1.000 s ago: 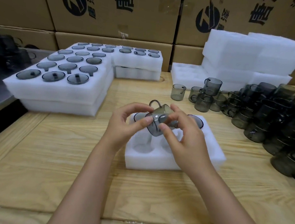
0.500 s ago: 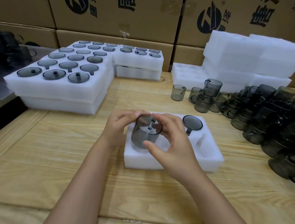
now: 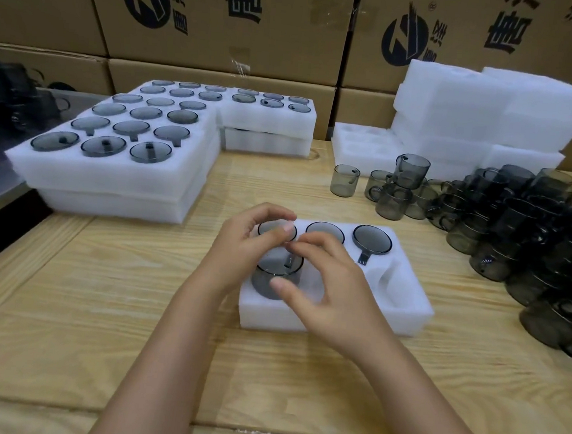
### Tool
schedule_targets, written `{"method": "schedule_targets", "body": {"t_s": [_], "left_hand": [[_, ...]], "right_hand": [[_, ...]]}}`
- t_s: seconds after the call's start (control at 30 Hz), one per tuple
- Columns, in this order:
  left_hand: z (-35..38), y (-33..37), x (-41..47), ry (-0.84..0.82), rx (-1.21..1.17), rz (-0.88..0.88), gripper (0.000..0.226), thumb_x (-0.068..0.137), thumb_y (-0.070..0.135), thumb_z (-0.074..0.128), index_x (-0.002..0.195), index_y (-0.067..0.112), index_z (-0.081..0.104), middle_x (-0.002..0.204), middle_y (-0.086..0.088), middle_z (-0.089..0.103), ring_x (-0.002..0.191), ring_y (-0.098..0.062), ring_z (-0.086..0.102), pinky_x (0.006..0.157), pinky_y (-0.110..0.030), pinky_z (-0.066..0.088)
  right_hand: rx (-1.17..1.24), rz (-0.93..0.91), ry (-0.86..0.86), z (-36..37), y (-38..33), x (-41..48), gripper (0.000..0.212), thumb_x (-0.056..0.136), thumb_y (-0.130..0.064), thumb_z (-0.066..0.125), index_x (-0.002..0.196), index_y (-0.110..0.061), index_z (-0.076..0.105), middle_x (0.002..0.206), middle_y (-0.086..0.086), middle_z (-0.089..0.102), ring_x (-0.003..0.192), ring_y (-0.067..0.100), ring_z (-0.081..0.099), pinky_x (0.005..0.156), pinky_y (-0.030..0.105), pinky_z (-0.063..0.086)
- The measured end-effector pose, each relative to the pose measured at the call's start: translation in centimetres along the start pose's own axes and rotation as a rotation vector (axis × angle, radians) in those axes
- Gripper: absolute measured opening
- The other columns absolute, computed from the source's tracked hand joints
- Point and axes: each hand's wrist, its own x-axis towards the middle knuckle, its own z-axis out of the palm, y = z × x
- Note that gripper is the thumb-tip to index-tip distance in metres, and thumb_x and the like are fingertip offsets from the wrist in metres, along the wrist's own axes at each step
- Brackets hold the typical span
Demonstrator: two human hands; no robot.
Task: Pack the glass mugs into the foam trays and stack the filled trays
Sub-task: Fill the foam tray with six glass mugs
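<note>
Your mug (image 3: 275,274) has sunk partway into the front-left pocket of the tray (image 3: 403,311); left hand (image 3: 241,247) and right hand (image 3: 337,289) both curl round it (three more sit behind), on a wood table (image 3: 99,305) before cardboard boxes (image 3: 224,23).

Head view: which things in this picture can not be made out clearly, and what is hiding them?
All in the head view:
- Mug held at the foam tray: how deep it sits in its pocket, covered by the left hand and right hand.
- Front middle pocket: under the right hand.
- Pile of mugs: cut off by the right edge; number unclear.
- Dark things at far left: dim, blurred, cut by the edge.
</note>
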Motion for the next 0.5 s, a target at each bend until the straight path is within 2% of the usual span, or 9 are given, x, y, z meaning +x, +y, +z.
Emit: {"method": "schedule_targets", "body": {"t_s": [0.07, 0.13, 0.2, 0.27, 0.33, 0.4, 0.5], "left_hand": [[0.5, 1.0, 0.1, 0.026, 0.156, -0.029, 0.022, 0.096, 0.036, 0.05, 0.104, 0.023, 0.065, 0.105, 0.006, 0.068, 0.108, -0.01, 0.057, 0.102, -0.035, 0.04], [1.1, 1.9, 0.0, 0.008, 0.468, -0.047, 0.037, 0.102, 0.041, 0.032, 0.118, 0.023, 0.059, 0.1, 0.004, 0.067, 0.108, -0.019, 0.055, 0.108, -0.043, 0.032], [1.6, 2.7, -0.1, -0.015, 0.816, -0.061, 0.048, 0.1, 0.047, 0.024, 0.135, 0.024, 0.047, 0.122, 0.006, 0.062, 0.123, -0.016, 0.047, 0.116, -0.045, 0.015], [2.3, 3.3, -0.1, -0.008, 1.022, -0.033, 0.054, 0.099, 0.048, 0.021, 0.144, 0.021, 0.036, 0.146, 0.005, 0.044, 0.138, -0.011, 0.032, 0.118, -0.044, 0.004], [3.5, 3.5, 0.0, -0.057, 1.082, -0.026, 0.058, 0.099, 0.049, 0.016, 0.149, 0.021, 0.024, 0.155, 0.002, 0.028, 0.144, -0.011, 0.018, 0.117, -0.043, 0.0], [4.6, 2.9, -0.1, -0.172, 1.117, -0.08, 0.06, 0.098, 0.052, 0.008, 0.152, 0.028, 0.009, 0.161, 0.003, 0.01, 0.147, -0.01, 0.004, 0.117, -0.045, -0.004], [4.8, 0.9, -0.4, -0.271, 1.106, -0.176, 0.059, 0.095, 0.057, 0.003, 0.151, 0.039, 0.001, 0.161, 0.006, -0.007, 0.147, -0.009, -0.011, 0.117, -0.05, -0.009]], "right_hand": [[0.148, 0.058, 0.087, -0.2, 0.2, 0.0, 0.041, 0.083, -0.034, 0.055, 0.121, -0.019, 0.058, 0.111, -0.011, 0.06, 0.105, -0.002, 0.053, 0.09, 0.014, 0.041], [0.267, 0.15, 0.166, -0.3, 0.5, 0.1, 0.03, 0.09, -0.025, 0.05, 0.119, -0.023, 0.059, 0.104, -0.011, 0.066, 0.1, -0.003, 0.057, 0.086, 0.013, 0.041], [0.349, 0.212, 0.229, -0.3, 0.9, 0.3, 0.024, 0.096, -0.016, 0.046, 0.109, -0.031, 0.059, 0.099, -0.012, 0.068, 0.094, -0.003, 0.059, 0.079, 0.013, 0.043], [0.398, 0.232, 0.264, -0.5, 1.3, 0.5, 0.026, 0.098, -0.015, 0.044, 0.1, -0.037, 0.058, 0.095, -0.014, 0.069, 0.091, -0.002, 0.06, 0.077, 0.011, 0.043], [0.434, 0.235, 0.271, -0.5, 1.4, 0.6, 0.027, 0.099, -0.015, 0.043, 0.096, -0.035, 0.06, 0.092, -0.018, 0.069, 0.091, -0.002, 0.06, 0.079, 0.012, 0.043], [0.477, 0.246, 0.299, -0.5, 1.6, 0.8, 0.027, 0.098, -0.013, 0.044, 0.097, -0.033, 0.061, 0.091, -0.021, 0.068, 0.093, -0.002, 0.06, 0.082, 0.014, 0.043], [0.481, 0.254, 0.377, -1.3, 1.9, 0.9, 0.018, 0.094, -0.027, 0.043, 0.099, -0.032, 0.06, 0.087, -0.017, 0.07, 0.093, -0.001, 0.061, 0.084, 0.013, 0.043]]}}
